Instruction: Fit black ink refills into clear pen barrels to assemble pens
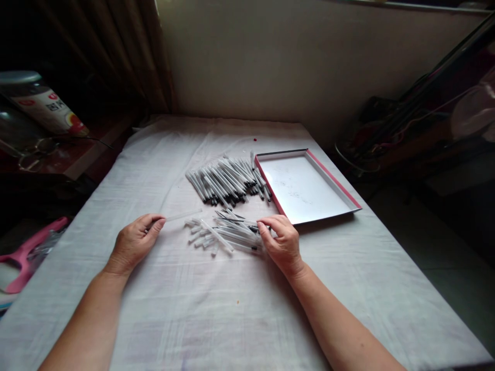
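Note:
My left hand (137,239) is closed, pinching one end of a clear pen barrel (183,214) that points right, over the edge of the near pile. My right hand (281,239) is closed too, thumb and forefinger pressed together at the right end of that pile. Dark thin pieces lie at its fingertips, but what it grips is hard to make out. Between the hands lies a loose pile of clear pen barrels (218,237) with several black-tipped thin refills (228,215) on top. Just behind, a larger heap of pens (226,180) has its black ends toward me.
A shallow white box lid (309,188) with red sides stands right of the heap, close to my right hand. A pale cloth (185,319) covers the table. Left are a labelled jar (46,105) and a pink-handled object (27,257). A wall is behind.

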A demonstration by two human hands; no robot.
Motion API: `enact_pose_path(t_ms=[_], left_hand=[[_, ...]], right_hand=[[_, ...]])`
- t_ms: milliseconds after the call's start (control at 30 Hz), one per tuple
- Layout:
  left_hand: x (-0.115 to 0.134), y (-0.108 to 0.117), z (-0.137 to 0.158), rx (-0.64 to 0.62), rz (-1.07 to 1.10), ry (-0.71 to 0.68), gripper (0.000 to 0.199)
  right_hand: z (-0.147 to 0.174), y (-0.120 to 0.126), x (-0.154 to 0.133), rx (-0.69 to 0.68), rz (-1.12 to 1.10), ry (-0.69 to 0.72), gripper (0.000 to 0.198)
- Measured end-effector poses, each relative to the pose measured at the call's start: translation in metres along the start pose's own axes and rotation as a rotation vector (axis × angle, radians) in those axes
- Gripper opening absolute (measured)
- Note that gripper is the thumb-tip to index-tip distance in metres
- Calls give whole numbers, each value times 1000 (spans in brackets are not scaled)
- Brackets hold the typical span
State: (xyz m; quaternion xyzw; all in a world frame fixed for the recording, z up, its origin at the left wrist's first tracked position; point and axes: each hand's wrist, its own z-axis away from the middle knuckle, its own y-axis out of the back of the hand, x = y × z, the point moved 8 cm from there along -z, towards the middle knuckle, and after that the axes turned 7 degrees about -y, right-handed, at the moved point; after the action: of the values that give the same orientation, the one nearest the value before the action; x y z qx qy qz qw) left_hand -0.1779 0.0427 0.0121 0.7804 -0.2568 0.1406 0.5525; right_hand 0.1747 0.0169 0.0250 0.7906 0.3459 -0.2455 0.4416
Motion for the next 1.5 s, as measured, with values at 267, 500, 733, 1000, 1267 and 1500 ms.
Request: enact_pose_path(t_ms=[267, 500, 733, 1000, 1267, 1500], left_hand=[[44, -29, 9, -115, 225, -37, 37], [96, -56, 24, -218, 331, -298, 25], [112, -67, 30, -261, 308, -383, 21], [114, -57, 26, -205, 307, -415, 24], [92, -80, 35, -794, 915, 146, 50], [75, -76, 33, -786, 1037, 326, 64]], right_hand=[[8, -18, -13, -139, 119, 93, 13], [7, -17, -22, -184, -22, 108, 19], [7, -18, -25, -236, -323, -7, 15], [6, -20, -22, -260, -480, -170, 19], [6, -17, -45, -299, -527, -27, 16], [8, -24, -57, -328, -475, 103, 12]])
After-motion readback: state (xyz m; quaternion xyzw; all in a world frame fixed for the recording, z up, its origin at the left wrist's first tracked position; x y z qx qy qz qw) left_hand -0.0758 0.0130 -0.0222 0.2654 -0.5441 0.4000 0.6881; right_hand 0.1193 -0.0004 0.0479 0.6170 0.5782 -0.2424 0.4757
